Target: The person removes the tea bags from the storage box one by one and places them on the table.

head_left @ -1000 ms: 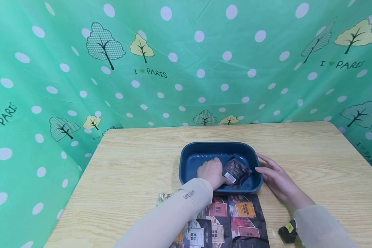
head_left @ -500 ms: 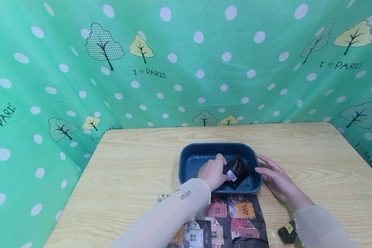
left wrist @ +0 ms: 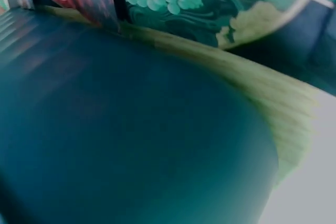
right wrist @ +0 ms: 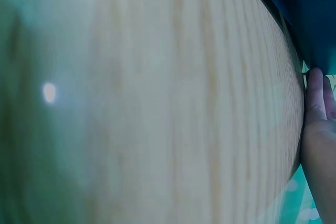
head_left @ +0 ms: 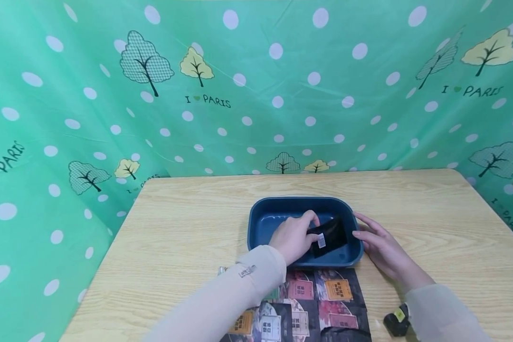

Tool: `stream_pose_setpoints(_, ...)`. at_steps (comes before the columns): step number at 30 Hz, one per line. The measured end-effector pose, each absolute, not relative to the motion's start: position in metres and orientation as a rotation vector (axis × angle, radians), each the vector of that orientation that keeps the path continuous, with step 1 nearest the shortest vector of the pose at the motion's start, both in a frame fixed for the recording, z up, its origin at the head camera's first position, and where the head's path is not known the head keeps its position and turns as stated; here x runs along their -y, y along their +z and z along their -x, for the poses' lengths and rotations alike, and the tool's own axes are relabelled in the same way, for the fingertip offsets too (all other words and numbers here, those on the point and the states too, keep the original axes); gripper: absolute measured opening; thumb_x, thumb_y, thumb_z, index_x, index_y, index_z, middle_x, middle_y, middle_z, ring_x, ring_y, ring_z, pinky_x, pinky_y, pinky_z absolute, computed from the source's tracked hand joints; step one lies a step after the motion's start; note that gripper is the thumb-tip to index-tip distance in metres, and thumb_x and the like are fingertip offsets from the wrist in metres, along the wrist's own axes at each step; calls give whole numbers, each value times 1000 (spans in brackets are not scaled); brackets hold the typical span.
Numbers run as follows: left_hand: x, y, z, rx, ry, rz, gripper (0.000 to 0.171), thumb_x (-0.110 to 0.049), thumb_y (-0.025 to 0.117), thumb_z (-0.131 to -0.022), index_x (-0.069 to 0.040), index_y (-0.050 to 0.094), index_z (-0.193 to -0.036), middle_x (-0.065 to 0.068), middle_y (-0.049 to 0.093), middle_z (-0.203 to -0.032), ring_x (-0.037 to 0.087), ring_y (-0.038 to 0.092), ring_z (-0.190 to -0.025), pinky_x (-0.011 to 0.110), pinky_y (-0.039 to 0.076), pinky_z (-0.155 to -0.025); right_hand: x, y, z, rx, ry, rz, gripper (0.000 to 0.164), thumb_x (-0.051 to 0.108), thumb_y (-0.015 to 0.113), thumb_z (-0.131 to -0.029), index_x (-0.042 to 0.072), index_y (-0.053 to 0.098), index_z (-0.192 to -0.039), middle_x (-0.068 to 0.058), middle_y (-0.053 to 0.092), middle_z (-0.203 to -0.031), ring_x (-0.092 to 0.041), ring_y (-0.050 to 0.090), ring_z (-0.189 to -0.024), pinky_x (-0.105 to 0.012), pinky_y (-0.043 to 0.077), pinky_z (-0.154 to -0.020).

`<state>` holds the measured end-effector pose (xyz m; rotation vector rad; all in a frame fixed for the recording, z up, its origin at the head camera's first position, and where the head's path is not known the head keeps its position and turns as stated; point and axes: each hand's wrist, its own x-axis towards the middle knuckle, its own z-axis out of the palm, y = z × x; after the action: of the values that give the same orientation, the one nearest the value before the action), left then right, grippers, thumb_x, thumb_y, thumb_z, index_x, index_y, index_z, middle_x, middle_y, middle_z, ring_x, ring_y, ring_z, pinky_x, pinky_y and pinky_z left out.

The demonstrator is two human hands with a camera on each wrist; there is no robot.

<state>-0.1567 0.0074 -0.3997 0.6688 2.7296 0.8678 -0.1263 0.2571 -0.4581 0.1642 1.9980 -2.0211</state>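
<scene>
My left hand (head_left: 291, 238) reaches into the blue plastic bin (head_left: 268, 228) and pinches the edge of a black tea packet (head_left: 334, 237) between thumb and fingers. The packet leans tilted in the right half of the bin, its white barcode sticker facing me. My right hand (head_left: 384, 251) rests against the bin's right end, thumb and forefinger near the rim, fingers fairly straight. In the left wrist view the bin's wall (left wrist: 131, 119) fills most of the picture and hides the left hand. The right wrist view shows the right hand (right wrist: 320, 124) touching the bin (right wrist: 310, 14).
Rows of printed tea packets (head_left: 300, 289) lie on the wooden table (head_left: 188, 228) in front of the bin, partly under my left sleeve. A small black object with a yellow-green label (head_left: 396, 320) sits by the right sleeve. A green dotted curtain (head_left: 248, 118) hangs behind.
The packet in the bin has turned from a side with printed text to a plain black side with the barcode sticker. My left wrist has drawn back slightly; my right hand stays put.
</scene>
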Motion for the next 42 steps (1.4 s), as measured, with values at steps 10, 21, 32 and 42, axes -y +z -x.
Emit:
stream_pose_setpoints(10,11,-380,145,-2770,996,-780,16,-26,63,-98,-24,56,-113,-6,64,-77,6,45,-50,20,36,-51,-256,-458,126,-2034,-2028,-82,55,25,52,-103,26,31,-153,-24,18,-159,11,53,-111,-8,40,-92)
stream_pose_setpoints(21,25,-363,125,-2679,1117,-729,16,-28,63,-97,-25,56,-111,-4,70,-87,2,53,-60,21,43,-58,-256,-457,125,-2062,-2006,-76,54,24,51,-103,24,32,-154,-24,12,-160,11,49,-111,-7,39,-91)
stream_pose_setpoints(32,47,-361,104,-2494,1200,-684,15,-24,66,-95,-21,59,-108,-5,70,-76,5,45,-51,21,38,-55,-254,-457,127,-2060,-1999,-64,55,24,52,-103,22,31,-154,-27,11,-160,12,49,-111,-7,39,-91)
stream_pose_setpoints(42,69,-365,86,-2353,1184,-621,15,-24,69,-94,-21,59,-105,-2,65,-69,5,40,-49,21,37,-52,-255,-457,128,-2053,-1987,-98,56,25,52,-103,24,30,-154,-27,7,-162,-16,38,-135,-7,40,-90)
